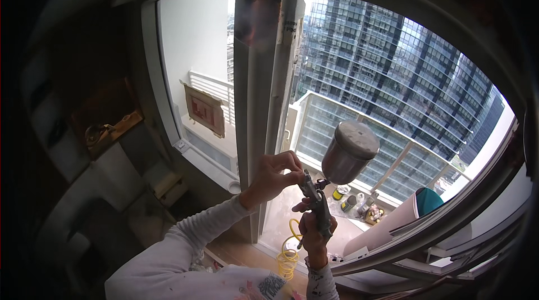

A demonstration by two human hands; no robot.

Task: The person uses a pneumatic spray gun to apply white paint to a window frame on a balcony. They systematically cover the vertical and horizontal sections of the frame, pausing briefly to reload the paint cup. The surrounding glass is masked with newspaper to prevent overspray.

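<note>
Your right hand [318,231], just below the middle of the frame, is wrapped around the grip of the spray gun [320,209], fingers curled closed. Your left hand [275,175] comes in from the left, thumb and forefinger pinched at the gun's upper end; the part between the fingertips is too small to make out for certain. The grey cup [351,151] sits tilted on the gun, right of centre.

Mind the edges: the upright post [252,115] runs down just left of centre, behind your left hand, and the dark curved frame [477,196] sweeps along the lower right. Beyond the cup, the glass railing [387,159] slants across the right half, with open air past it toward the tower [387,58].

At floor level you have less room: cans [348,203] stand right of the gun, a large pink roll [387,222] leans at lower right, and the coiled yellow hose [287,260] hangs at bottom centre.
</note>
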